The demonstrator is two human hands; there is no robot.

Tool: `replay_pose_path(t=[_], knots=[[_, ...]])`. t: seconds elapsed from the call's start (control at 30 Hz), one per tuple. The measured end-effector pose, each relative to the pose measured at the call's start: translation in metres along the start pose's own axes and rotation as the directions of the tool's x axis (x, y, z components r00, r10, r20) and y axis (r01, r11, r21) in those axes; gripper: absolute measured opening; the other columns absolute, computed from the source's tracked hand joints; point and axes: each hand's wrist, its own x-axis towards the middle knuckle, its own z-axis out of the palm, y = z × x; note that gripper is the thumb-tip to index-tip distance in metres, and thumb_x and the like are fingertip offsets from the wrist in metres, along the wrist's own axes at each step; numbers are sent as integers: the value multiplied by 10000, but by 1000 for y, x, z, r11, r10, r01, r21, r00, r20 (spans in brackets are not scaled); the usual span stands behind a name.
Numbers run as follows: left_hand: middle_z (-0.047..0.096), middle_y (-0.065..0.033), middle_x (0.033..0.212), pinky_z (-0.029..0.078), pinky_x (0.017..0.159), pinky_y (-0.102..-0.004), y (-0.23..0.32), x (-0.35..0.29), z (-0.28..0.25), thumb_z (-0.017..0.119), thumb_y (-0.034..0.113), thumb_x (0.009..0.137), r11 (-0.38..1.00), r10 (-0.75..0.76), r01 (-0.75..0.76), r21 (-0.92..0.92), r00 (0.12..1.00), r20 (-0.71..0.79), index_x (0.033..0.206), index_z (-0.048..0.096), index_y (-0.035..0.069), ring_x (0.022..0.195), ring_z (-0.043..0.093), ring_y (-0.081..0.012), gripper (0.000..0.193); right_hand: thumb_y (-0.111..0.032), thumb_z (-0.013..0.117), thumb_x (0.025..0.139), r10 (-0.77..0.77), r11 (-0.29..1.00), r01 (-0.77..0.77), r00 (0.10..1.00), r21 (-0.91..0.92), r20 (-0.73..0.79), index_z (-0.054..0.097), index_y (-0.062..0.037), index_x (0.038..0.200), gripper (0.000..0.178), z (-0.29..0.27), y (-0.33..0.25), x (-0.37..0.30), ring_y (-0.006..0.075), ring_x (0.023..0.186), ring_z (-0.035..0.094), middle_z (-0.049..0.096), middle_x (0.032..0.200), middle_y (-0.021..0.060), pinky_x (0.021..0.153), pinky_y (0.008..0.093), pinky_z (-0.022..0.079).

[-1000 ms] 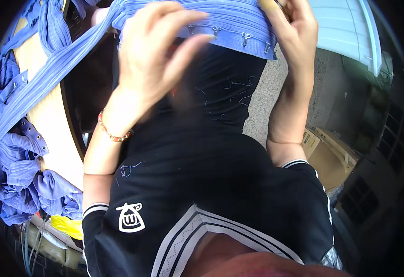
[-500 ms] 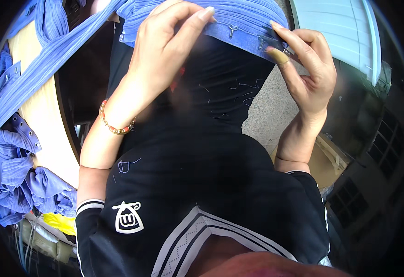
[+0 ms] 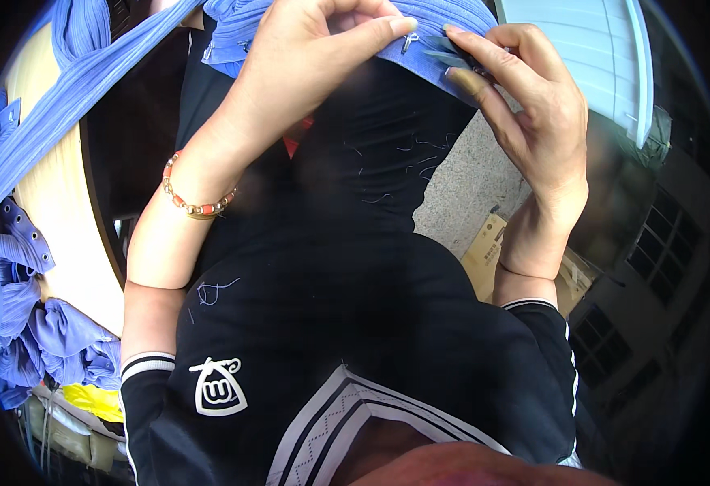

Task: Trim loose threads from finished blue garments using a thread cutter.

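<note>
Across my lap at the top lies a blue ribbed garment (image 3: 460,14) with a smoother band (image 3: 424,71) along its near edge. My left hand (image 3: 310,61) pinches that band between thumb and forefinger. Right beside those fingertips a small metal hook fastener (image 3: 409,42) sits on the band. In my right hand (image 3: 537,109) are small thread snips (image 3: 451,55), their two bluish blades apart and pointing left toward the fastener. A yellowish cover wraps the right thumb. The handle of the snips is mostly hidden by the fingers.
A pale wooden surface (image 3: 63,219) on the left carries more blue garments (image 3: 87,340), one with metal eyelets. A strip of blue cloth (image 3: 87,121) stretches across it. At the upper right is a light-blue panel (image 3: 582,57); cardboard (image 3: 485,259) lies on the speckled floor (image 3: 468,186).
My right hand has moved left and up, and the snips' blades now show spread beside the fastener. My left fingertips have shifted right along the band, close to that fastener.
</note>
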Motion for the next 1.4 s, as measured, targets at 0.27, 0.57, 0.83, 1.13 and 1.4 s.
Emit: replay_pose_path(t=[0.27, 0.57, 0.83, 1.13, 1.4], knots=[[573, 22, 653, 318, 333, -199, 2, -2, -2, 655, 170, 1011, 999, -50, 50, -8, 999, 12, 976, 643, 32, 383, 452, -38, 144, -61, 797, 842, -27, 995, 22, 999, 100, 47, 748, -69, 1214, 375, -9, -1, 8, 131, 817, 621, 627, 974, 63, 699, 260, 503], [571, 37, 700, 299, 368, -183, -9, -5, -3, 630, 136, 1024, 995, 71, -70, -73, 997, 18, 977, 634, 36, 427, 428, -12, 110, -25, 786, 825, 127, 992, -126, 989, -6, 78, 724, -21, 1081, 264, -13, -38, 28, 184, 738, 631, 620, 831, 55, 634, 299, 496], [565, 47, 707, 300, 402, -171, -10, -5, 0, 627, 112, 1026, 990, 123, -122, -71, 992, 9, 983, 638, 36, 472, 430, 2, 88, -59, 810, 766, -250, 726, 579, 724, 371, -643, 758, -28, 994, 236, 60, 22, 32, 257, 732, 651, 632, 832, 95, 629, 353, 521], [612, -34, 823, 460, 597, -251, -2, -4, 7, 698, 43, 946, 764, 571, -505, 402, 819, -57, 1001, 662, 29, 716, 592, -94, 68, 8, 773, 845, 326, 909, -247, 923, 336, -204, 756, -3, 1136, 292, -4, -2, 2, 100, 750, 580, 642, 890, 52, 631, 223, 438], [704, -70, 1039, 531, 812, -317, -34, 19, 3, 823, 89, 821, 141, 803, -737, 661, 476, 359, 1099, 752, 85, 945, 670, -231, 287, 43, 769, 849, 421, 798, -228, 874, 558, -244, 733, 47, 1173, 325, 18, 11, -23, 80, 802, 556, 625, 923, 29, 694, 206, 427]])
